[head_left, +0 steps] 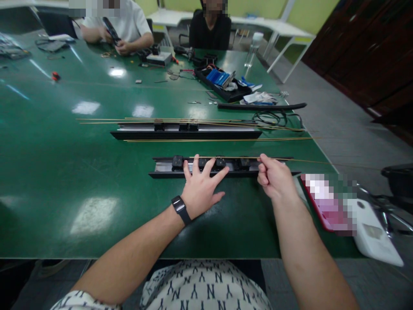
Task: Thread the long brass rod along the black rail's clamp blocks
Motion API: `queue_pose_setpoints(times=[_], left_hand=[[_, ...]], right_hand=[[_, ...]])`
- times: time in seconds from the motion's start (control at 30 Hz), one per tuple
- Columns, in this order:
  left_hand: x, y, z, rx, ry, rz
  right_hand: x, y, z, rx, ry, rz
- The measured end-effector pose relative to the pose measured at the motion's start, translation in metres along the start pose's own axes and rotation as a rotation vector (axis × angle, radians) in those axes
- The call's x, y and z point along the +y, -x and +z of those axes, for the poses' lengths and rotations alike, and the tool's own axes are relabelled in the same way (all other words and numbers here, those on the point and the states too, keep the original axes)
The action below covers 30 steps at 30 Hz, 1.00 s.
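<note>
A black metal channel (164,175) with a silver inside lies across the green table (80,181) in front of me, with several black blocks (177,162) set in it. My left hand (200,189) is spread over the channel, fingertips on its blocks and far edge. A thin brass-coloured rod (301,160) runs along the channel's far side. The fingers of my right hand (272,174) are pinched on this rod near the channel's right end. Farther back lies a second black channel (187,135), with thin rods (145,121) over and beside it.
On the right lie a red-edged phone (322,206) and a white device (376,234). Behind the channels are a black strip (261,106), a coiled cable (271,117), gloves (260,98) and a black tray (232,92). Two people sit across the table, near a bottle (254,49).
</note>
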<state>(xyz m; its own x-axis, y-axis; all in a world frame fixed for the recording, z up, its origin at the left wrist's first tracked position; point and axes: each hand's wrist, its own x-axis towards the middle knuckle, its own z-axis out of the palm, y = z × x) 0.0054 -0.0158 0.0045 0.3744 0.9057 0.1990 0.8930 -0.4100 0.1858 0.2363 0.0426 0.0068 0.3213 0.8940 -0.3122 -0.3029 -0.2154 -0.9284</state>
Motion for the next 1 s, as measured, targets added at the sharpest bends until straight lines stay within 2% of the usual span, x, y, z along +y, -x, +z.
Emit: queue_pose_setpoints(times=[0.2, 0.57, 1.0], left_hand=[[-0.0007, -0.0001, 0.0000, 0.001, 0.004, 0.008], [0.0001, 0.0000, 0.0007, 0.004, -0.005, 0.000], [-0.0010, 0.0003, -0.0008, -0.006, -0.001, 0.006]], right_hand=[[-0.0024, 0.0020, -0.0009, -0.032, -0.032, -0.002], [0.0003, -0.0004, 0.0007, 0.027, -0.002, -0.007], [-0.0017, 0.0018, -0.0015, -0.024, -0.031, -0.010]])
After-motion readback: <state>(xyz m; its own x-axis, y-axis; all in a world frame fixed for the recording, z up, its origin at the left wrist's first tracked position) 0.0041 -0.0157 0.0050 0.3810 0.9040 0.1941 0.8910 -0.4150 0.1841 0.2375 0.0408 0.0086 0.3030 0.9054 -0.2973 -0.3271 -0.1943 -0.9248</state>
